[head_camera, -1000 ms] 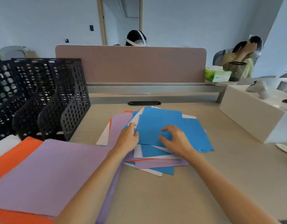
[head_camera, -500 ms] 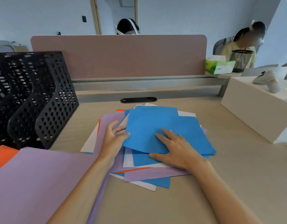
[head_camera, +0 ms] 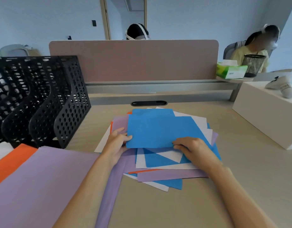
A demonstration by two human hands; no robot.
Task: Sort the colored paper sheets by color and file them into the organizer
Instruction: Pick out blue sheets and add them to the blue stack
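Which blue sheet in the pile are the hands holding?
The topmost blue sheet: the left hand and right hand grip its near edge. The other blue sheets lie partly covered beneath it.

The organizer [head_camera: 43, 99] stands left of the paper pile [head_camera: 158, 129], the box [head_camera: 260, 117] right.

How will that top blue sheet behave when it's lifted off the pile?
Probably floppy: the top blue sheet is thin paper, gripped along its near edge by the left hand and right hand, so its far edge may droop. Likely light and slippery on the pile.
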